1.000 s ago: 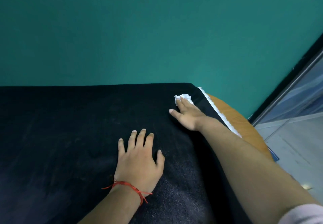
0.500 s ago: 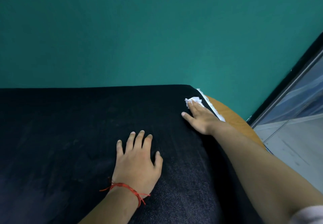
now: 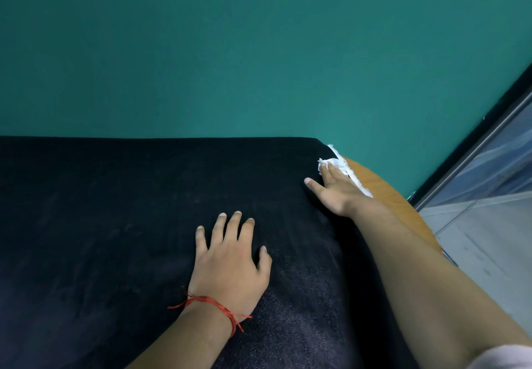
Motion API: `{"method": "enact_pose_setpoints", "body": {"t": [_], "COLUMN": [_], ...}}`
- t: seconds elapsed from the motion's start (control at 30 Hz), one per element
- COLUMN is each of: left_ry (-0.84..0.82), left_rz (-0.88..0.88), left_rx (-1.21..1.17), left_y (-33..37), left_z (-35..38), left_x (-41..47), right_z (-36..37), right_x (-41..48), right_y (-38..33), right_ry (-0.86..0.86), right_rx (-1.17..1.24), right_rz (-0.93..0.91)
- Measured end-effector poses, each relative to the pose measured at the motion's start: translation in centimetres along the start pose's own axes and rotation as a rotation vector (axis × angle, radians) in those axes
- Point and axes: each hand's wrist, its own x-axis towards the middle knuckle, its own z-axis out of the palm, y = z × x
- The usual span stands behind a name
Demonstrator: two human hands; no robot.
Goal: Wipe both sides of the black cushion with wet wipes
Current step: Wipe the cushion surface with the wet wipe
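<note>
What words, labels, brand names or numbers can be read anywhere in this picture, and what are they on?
There are none to read. The black cushion, the white wet wipe under the right hand, the red thread bracelet at the wrist of the left hand, and the teal wall all show no print. The blue-grey glass panel at the right edge shows no lettering either.
</note>
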Motion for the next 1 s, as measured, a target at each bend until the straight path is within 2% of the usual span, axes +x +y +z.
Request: {"method": "enact_pose_setpoints", "body": {"t": [0.37, 0.5, 0.87, 1.0], "left_ry": [0.005, 0.005, 0.004, -0.001], "left_rz": [0.001, -0.003, 0.008, 0.011], "left_rx": [0.006, 0.004, 0.013, 0.036], "left_y": [0.1, 0.2, 0.0, -0.1], "left_z": [-0.1, 0.0, 0.1, 0.1], "left_x": [-0.2, 0.0, 0.1, 0.1], "right_z": [3.6, 3.5, 1.5, 0.9], "right_x": [-10.0, -11.6, -3.2, -2.3], "right_y": [0.2, 1.1, 3.4, 3.3], "right_ry": [0.009, -0.007, 0.009, -0.004], "right_rx": [-0.138, -0.193, -0.137, -0.111], "right_rz": [-0.394, -0.456, -0.106, -0.043]}}
